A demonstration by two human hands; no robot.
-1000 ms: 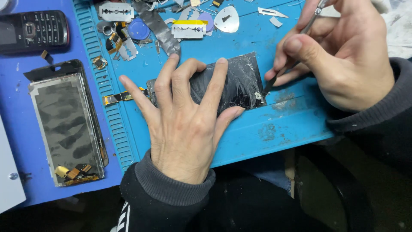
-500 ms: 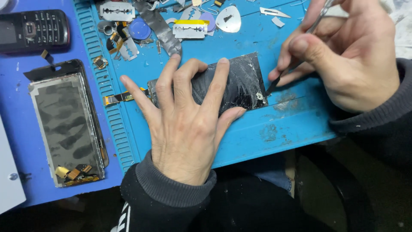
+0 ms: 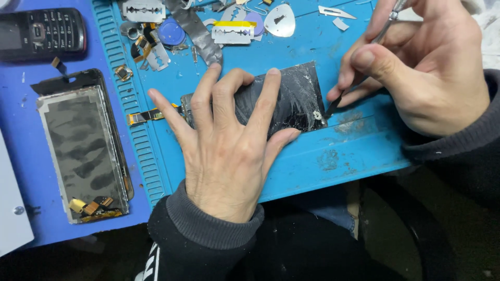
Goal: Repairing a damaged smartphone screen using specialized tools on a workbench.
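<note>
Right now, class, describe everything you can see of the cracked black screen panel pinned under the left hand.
The cracked black glass screen panel lies flat and slightly tilted on the blue ridged work mat. Its glossy surface is webbed with white cracks, worst at the right edge. A gold ribbon cable sticks out at its left end. The left hand presses on it with spread fingers; the right hand holds a thin metal tool whose tip meets the lower right corner.

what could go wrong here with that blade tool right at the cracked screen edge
1. The thin metal tool in the right hand works the corner of the cracked black glass panel; a slip could stab toward the left hand pressing it flat.
2. Shattered glass may shed splinters under those fingertips.
3. Loose razor blades lie nearby.
</note>
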